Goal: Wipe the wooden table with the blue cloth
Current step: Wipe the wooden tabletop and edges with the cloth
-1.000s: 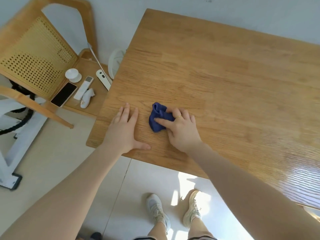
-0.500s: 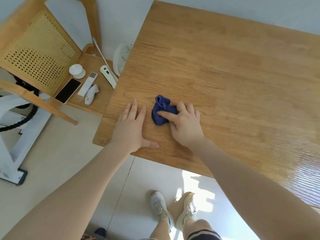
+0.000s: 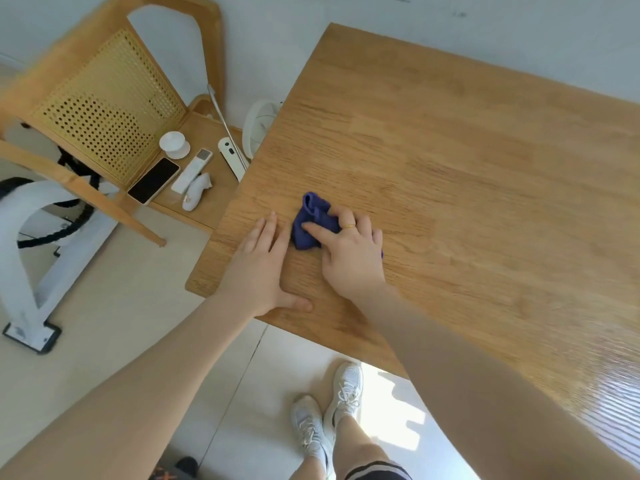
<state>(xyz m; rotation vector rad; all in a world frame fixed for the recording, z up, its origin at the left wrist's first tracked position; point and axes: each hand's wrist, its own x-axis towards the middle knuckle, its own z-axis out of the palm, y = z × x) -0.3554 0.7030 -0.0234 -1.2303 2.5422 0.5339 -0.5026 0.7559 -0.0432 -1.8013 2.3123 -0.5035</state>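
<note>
A crumpled blue cloth (image 3: 310,220) lies on the wooden table (image 3: 450,174) near its front left corner. My right hand (image 3: 349,254) presses down on the cloth, fingers spread over its right half, a gold ring on one finger. Part of the cloth is hidden under that hand. My left hand (image 3: 263,268) rests flat on the tabletop just left of the cloth, fingers together and thumb out along the front edge, holding nothing.
A wooden chair (image 3: 104,109) with a perforated back stands left of the table. On its seat lie a phone (image 3: 153,180), a remote (image 3: 192,170), a white lid (image 3: 174,143) and small white items. A white fan (image 3: 258,128) sits beside the table's left edge.
The two hands stay close together near the table's front left corner with the cloth under the right one. The camera view has shifted, and my feet have drawn closer together.
</note>
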